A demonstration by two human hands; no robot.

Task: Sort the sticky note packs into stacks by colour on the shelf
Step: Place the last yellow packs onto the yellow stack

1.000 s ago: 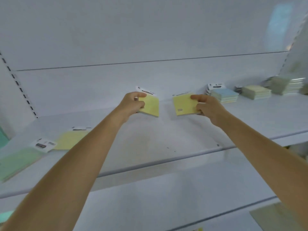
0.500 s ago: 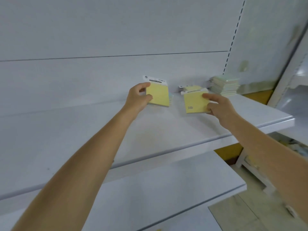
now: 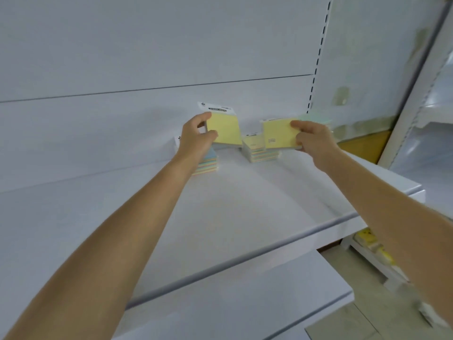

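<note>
Sticky note packs fill both our hands: the left hand [image 3: 196, 141] grips a square pale-yellow pack with a white printed header card [image 3: 224, 130], fingers curled round its left edge, and the right hand [image 3: 312, 141] pinches a second square pale-yellow pack [image 3: 278, 134] by its right edge. Both packs are in the air above the back of the white shelf board [image 3: 245, 204], apart from each other. Beneath them stand 2 low stacks: a pastel multicoloured stack [image 3: 208, 164] under our left wrist and a yellow-topped stack with pastel layers [image 3: 256, 150] between our hands. A pale-green stack [image 3: 317, 117] shows behind the right hand. We judge the sorting partly done: stacks exist, but 2 look mixed in colour, though we cannot tell whether those are mixed packs or multicoloured pads, and our 2 yellow packs are not yet set down. Around us are a white back panel [image 3: 147, 57], a slotted white upright [image 3: 318, 50], a lower white shelf [image 3: 220, 305] and a pale tiled floor [image 3: 355, 325].
</note>
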